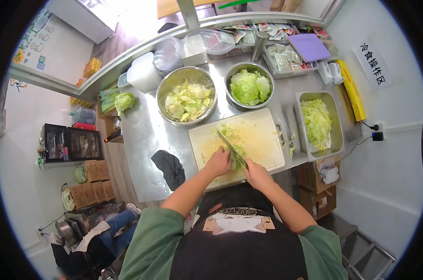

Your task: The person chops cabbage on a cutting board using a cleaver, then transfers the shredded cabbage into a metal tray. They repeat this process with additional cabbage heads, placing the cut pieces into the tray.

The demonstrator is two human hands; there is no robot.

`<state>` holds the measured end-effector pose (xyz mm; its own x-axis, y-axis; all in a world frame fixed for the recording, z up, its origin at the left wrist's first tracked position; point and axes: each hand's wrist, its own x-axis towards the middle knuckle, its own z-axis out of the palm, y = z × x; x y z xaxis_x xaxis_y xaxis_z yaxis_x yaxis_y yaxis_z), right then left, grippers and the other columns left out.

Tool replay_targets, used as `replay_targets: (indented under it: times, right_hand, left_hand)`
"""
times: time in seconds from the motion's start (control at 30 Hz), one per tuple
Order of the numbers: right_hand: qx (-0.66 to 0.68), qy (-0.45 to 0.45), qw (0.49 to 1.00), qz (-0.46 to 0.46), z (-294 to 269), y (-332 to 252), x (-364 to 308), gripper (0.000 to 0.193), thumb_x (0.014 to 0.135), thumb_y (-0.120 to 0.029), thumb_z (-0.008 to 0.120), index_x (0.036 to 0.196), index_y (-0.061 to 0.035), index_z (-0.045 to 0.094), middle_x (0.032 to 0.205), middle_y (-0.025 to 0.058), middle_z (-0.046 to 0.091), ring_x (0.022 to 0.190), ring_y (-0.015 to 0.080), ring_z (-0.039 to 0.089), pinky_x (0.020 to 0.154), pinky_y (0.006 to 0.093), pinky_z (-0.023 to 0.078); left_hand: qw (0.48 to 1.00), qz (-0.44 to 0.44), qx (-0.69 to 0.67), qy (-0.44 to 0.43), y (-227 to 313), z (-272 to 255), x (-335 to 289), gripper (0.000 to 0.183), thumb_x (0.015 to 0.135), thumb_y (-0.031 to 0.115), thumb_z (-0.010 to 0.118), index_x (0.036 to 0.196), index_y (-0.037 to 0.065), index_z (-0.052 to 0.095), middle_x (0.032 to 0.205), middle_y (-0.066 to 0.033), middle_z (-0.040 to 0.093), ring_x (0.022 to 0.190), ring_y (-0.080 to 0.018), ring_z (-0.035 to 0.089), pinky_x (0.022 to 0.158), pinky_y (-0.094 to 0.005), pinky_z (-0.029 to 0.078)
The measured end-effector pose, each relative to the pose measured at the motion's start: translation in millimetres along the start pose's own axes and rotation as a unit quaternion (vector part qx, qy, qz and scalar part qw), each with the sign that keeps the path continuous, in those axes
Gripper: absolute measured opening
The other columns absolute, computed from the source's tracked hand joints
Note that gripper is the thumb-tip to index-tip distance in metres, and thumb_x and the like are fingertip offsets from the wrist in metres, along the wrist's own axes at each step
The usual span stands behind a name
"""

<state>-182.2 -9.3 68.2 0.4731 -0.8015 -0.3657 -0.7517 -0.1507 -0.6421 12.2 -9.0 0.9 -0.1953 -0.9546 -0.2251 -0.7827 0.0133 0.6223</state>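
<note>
My right hand (pixel 258 176) grips the handle of a kitchen knife (pixel 230 145), whose blade slants up and to the left over a cutting board (pixel 267 126). Beside the blade, my left hand (pixel 219 162) is closed, its fingers curled down on some lettuce (pixel 236 163) that the hand and knife partly cover. Shredded lettuce (pixel 230 132) lies on the board beyond the blade. Behind the board stand a steel bowl of loose lettuce leaves (pixel 188 101) and a smaller steel bowl with a lettuce head (pixel 249 87).
A steel pan (pixel 336 122) of shredded lettuce stands at the right. A dark cloth (pixel 168 169) lies left of the board. Sachet bins (pixel 291 72), a purple lid (pixel 309 47) and plastic containers (pixel 144 72) line the back. Another person (pixel 118 231) sits at lower left.
</note>
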Motion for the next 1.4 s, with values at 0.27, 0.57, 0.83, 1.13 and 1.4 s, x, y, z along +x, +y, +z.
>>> replay_targets:
  times: [0.27, 0.57, 0.83, 1.13, 1.4]
  right_hand:
    - [0.018, 0.029, 0.999, 0.01, 32.5, 15.8, -6.3, 0.019, 0.087, -0.014, 0.051, 0.095, 0.0014, 0.043, 0.08, 0.0262, 0.06, 0.077, 0.0455, 0.057, 0.068, 0.0527, 0.045]
    - [0.007, -0.059, 0.997, 0.058, -31.6, -32.1, -15.6, 0.021, 0.088, -0.015, 0.051, 0.097, 0.0016, 0.042, 0.078, 0.0275, 0.06, 0.077, 0.0462, 0.057, 0.069, 0.0531, 0.045]
    - [0.017, 0.038, 0.999, 0.004, 34.4, 10.1, 9.5, 0.023, 0.087, -0.014, 0.054, 0.096, 0.0013, 0.041, 0.075, 0.0288, 0.059, 0.074, 0.0473, 0.056, 0.065, 0.0527, 0.044]
    - [0.04, -0.008, 0.997, 0.068, 7.6, -16.9, -15.9, 0.022, 0.088, -0.015, 0.053, 0.096, 0.0015, 0.041, 0.077, 0.0304, 0.058, 0.076, 0.0477, 0.057, 0.067, 0.0528, 0.045]
    - [0.027, 0.013, 0.999, 0.039, 11.0, -18.5, 4.0, 0.024, 0.088, -0.017, 0.054, 0.096, 0.0009, 0.041, 0.075, 0.0293, 0.059, 0.076, 0.0481, 0.056, 0.067, 0.0526, 0.045]
  left_hand:
    - [0.999, 0.014, -0.04, -0.006, -0.4, -0.5, -0.7, 0.028, 0.08, 0.016, 0.054, 0.103, 0.0, 0.05, 0.092, -0.0273, 0.048, 0.079, -0.0448, 0.054, 0.072, -0.05, 0.045]
    - [0.999, 0.011, -0.046, -0.017, 0.6, -9.4, -2.9, 0.023, 0.076, 0.013, 0.055, 0.096, 0.001, 0.052, 0.091, -0.0233, 0.049, 0.08, -0.041, 0.055, 0.073, -0.0475, 0.047]
    - [0.998, 0.024, -0.053, -0.005, -3.6, -3.0, -5.4, 0.025, 0.076, 0.01, 0.053, 0.1, 0.002, 0.053, 0.091, -0.0228, 0.049, 0.079, -0.0404, 0.055, 0.072, -0.0461, 0.047]
    - [0.996, 0.041, -0.076, 0.011, -5.3, -2.4, -2.9, 0.026, 0.079, 0.008, 0.051, 0.103, 0.001, 0.054, 0.091, -0.0233, 0.049, 0.081, -0.041, 0.054, 0.072, -0.0463, 0.046]
    - [0.996, 0.027, -0.08, 0.01, -7.5, -1.1, -6.7, 0.017, 0.081, 0.009, 0.051, 0.094, -0.002, 0.051, 0.09, -0.024, 0.048, 0.081, -0.042, 0.052, 0.073, -0.0465, 0.044]
